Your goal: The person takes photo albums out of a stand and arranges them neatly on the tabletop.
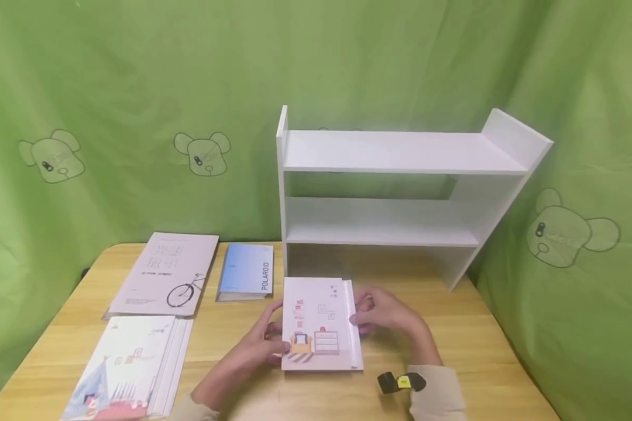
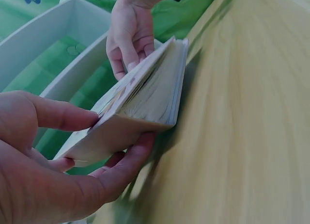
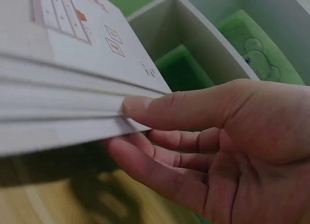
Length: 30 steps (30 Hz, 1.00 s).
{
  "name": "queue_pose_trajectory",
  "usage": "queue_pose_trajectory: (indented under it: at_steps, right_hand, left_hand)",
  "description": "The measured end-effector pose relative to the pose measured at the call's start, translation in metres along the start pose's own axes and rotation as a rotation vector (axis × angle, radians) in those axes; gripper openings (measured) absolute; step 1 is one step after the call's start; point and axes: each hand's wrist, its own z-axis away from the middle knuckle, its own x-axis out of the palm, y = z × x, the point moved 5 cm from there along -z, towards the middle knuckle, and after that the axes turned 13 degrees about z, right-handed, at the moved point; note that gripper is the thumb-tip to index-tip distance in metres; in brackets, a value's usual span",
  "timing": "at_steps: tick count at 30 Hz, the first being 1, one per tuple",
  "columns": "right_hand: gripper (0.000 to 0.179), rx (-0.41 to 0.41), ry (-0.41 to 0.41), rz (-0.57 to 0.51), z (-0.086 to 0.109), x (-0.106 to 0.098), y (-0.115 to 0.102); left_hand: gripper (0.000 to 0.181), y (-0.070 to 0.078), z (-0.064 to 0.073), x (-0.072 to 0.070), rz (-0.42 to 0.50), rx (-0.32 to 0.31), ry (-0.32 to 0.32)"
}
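Observation:
A small photo album (image 1: 312, 321) with a pale cover shows a yellow armchair and a chest of drawers. Both hands hold it a little above the table, its shadow falling beneath. My left hand (image 1: 258, 342) grips the spine side, thumb on the front cover and fingers underneath, as the left wrist view shows on the album (image 2: 109, 132). At the opposite, page-edge side, my right hand (image 1: 387, 313) pinches the album; in the right wrist view the thumb of that hand (image 3: 232, 127) lies on the page edges and the fingers are below the back cover.
A white two-tier shelf (image 1: 379, 222) stands behind the album. On the table's left lie a large book with a bicycle (image 1: 163, 275), a blue POLAROID album (image 1: 246, 270) and another illustrated album (image 1: 126, 365). A green curtain (image 1: 232, 70) hangs around the wooden table (image 1: 232, 333).

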Motion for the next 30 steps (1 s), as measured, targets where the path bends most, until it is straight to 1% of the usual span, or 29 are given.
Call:
queue_pose_trajectory:
  at_steps: [3,6,8,10,12,16,18,21,25,27,30]
  right_hand:
    - [0.042,0.011,-0.008,-0.017,-0.002,0.006,-0.002]
    - [0.043,0.028,-0.014,-0.035,-0.003,0.011,-0.003]
    - [0.044,0.04,-0.015,-0.048,-0.004,0.015,-0.005]
    - [0.043,0.046,-0.014,-0.05,-0.006,0.019,-0.006]
    - [0.042,0.046,-0.019,-0.056,-0.009,0.025,-0.009]
    - [0.039,0.028,-0.047,-0.065,-0.016,0.042,-0.017]
    - [0.039,0.029,-0.052,-0.075,-0.019,0.05,-0.021]
    - [0.038,0.038,-0.042,-0.094,-0.022,0.06,-0.025]
    - [0.038,0.038,-0.033,-0.117,-0.025,0.069,-0.03]
    - [0.038,0.03,-0.033,-0.137,-0.026,0.074,-0.034]
    - [0.037,0.017,-0.037,-0.138,-0.029,0.083,-0.04]
  left_hand:
    - [0.095,0.002,0.001,-0.006,0.003,-0.022,-0.016]
    - [0.09,0.006,0.001,-0.01,-0.018,-0.036,-0.051]
    - [0.087,0.01,0.002,-0.011,-0.049,-0.036,-0.068]
    - [0.088,0.012,0.005,-0.014,-0.086,-0.028,-0.07]
    - [0.089,0.014,0.01,-0.019,-0.126,-0.015,-0.062]
    - [0.09,0.018,0.024,-0.033,-0.226,0.013,-0.038]
    - [0.091,0.022,0.03,-0.039,-0.281,0.022,-0.033]
    - [0.092,0.03,0.037,-0.045,-0.326,0.022,-0.034]
    - [0.094,0.038,0.045,-0.049,-0.33,0.006,-0.026]
    - [0.095,0.04,0.048,-0.054,-0.331,-0.006,-0.02]
    - [0.095,0.04,0.053,-0.063,-0.319,-0.019,-0.026]
